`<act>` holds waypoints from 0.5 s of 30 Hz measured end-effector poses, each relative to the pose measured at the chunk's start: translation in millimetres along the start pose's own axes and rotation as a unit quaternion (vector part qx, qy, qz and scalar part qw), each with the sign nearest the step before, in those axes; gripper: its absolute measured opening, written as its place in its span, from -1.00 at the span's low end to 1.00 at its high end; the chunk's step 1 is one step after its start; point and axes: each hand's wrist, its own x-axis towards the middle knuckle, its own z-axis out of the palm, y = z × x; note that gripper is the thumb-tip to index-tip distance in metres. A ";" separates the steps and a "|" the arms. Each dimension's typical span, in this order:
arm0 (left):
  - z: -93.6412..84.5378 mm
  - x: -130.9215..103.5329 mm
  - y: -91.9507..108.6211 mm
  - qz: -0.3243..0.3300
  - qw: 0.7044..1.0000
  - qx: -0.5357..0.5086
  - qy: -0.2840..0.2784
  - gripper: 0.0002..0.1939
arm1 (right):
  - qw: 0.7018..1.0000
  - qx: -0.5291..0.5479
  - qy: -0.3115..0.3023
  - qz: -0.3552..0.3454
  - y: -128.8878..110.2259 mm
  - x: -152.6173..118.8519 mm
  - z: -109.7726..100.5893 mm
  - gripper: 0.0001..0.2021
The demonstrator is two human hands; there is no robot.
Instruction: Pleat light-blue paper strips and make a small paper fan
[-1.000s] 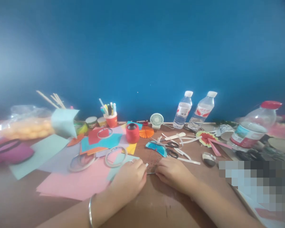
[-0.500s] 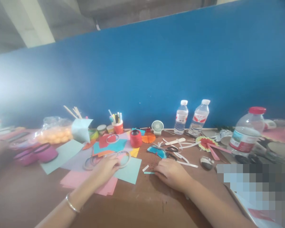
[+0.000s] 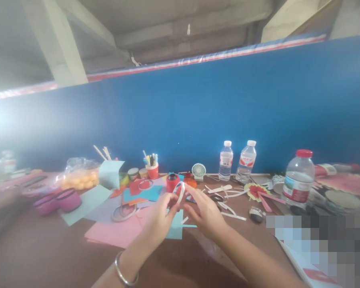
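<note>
My left hand [image 3: 159,218] is raised over the papers, its fingers closed on a narrow white ring that looks like a roll of tape [image 3: 181,193], tilted on edge. Close against the ring's right side is my right hand [image 3: 208,214], thumb and fingers apart; whether its fingertips touch the ring is hard to tell. Below the hands lies a light green sheet [image 3: 175,229] with a thin green strip [image 3: 190,226] beside it. To the left, more rings [image 3: 124,213] rest on pink paper [image 3: 117,233].
Behind stand a red jar-like object [image 3: 171,185], a pen cup [image 3: 152,172], a small fan [image 3: 199,171] and water bottles [image 3: 226,162]. White strips [image 3: 234,217], scissors [image 3: 217,198] and a paper flower [image 3: 257,192] lie to the right. Purple rings [image 3: 68,200] sit at left.
My left hand has lifted a ring off the papers and moved right. My right hand has risen from the table to meet it. The view has tilted upward.
</note>
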 end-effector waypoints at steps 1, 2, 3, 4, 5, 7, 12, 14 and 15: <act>4.5 2.8 0.3 0.014 1.000 0.000 0.023 -0.76 | 1.000 0.017 0.006 0.005 -1.7 4.8 2.6 -0.51; 8.6 5.2 -0.6 0.027 0.999 0.002 0.046 -0.77 | 0.999 0.041 0.020 0.007 -2.4 9.2 5.5 -0.54; 12.4 7.2 -2.8 0.039 0.997 0.005 0.063 -0.78 | 0.996 0.080 0.029 0.016 -2.2 13.2 8.5 -0.60; 15.9 8.7 -6.0 0.053 0.996 0.011 0.075 -0.79 | 0.988 0.138 0.041 0.046 -1.4 16.8 11.2 -0.64; 19.0 9.8 -10.0 0.076 0.994 0.024 0.081 -0.82 | 0.973 0.207 0.056 0.088 -0.3 20.0 13.7 -0.65; 24.6 10.8 -19.4 0.137 0.985 0.067 0.081 -0.85 | 0.919 0.338 0.072 0.188 2.8 24.7 17.2 -0.63; 31.9 9.2 -35.8 0.271 0.939 0.194 0.089 -0.79 | 0.874 0.419 0.035 0.244 14.5 25.9 17.2 -0.64; 29.8 7.0 -37.3 0.266 0.937 0.204 0.099 -0.81 | 0.877 0.416 0.011 0.240 18.7 23.0 14.8 -0.66; 27.5 5.7 -37.8 0.249 0.940 0.199 0.119 -0.76 | 0.877 0.415 -0.005 0.243 20.4 21.4 13.7 -0.67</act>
